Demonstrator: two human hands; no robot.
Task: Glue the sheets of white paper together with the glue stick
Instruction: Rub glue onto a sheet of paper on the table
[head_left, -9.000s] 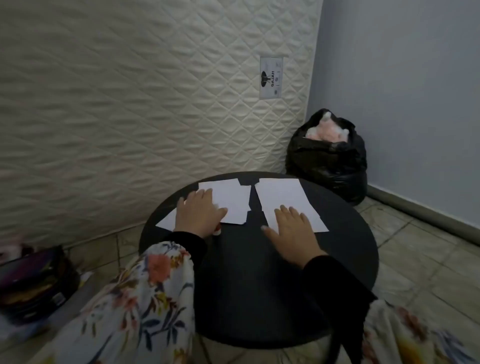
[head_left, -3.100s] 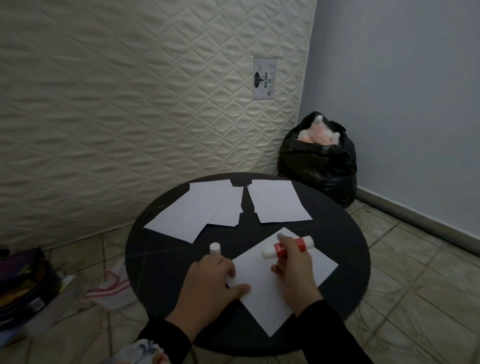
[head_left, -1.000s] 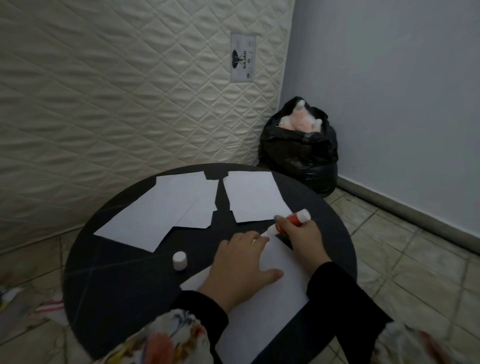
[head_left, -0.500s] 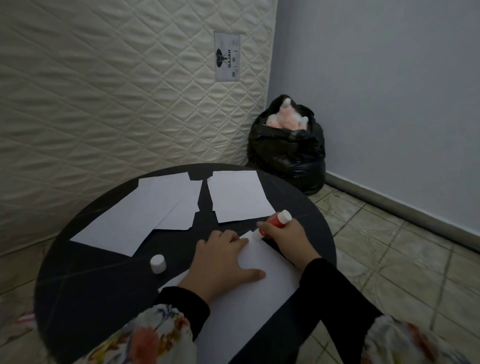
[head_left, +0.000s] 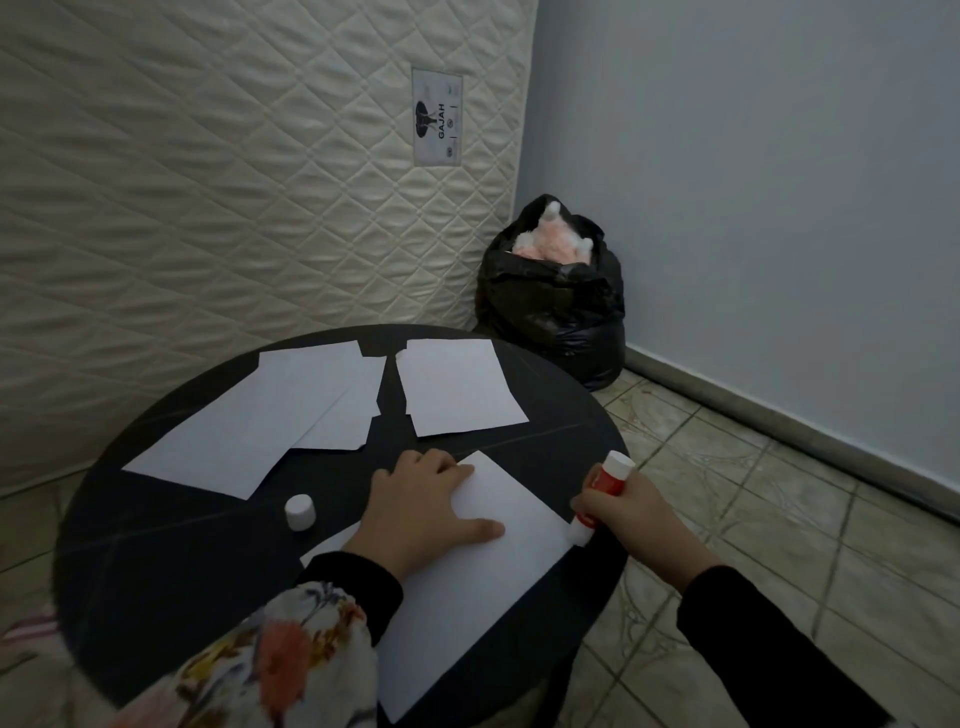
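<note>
A white sheet of paper lies at the near side of the round black table. My left hand presses flat on it, fingers spread. My right hand grips the red and white glue stick, whose white tip touches the sheet's right edge. The glue stick's white cap stands on the table left of my left hand. Farther back lie overlapping white sheets on the left and another stack of sheets on the right.
A quilted mattress leans upright behind the table. A black bin bag with pink and white stuffing sits in the corner by the blue wall. Tiled floor lies to the right of the table.
My right hand has drawn the glue stick along the near sheet's right edge, from the far corner toward me. My left hand stays pressed on the sheet. The camera has shifted.
</note>
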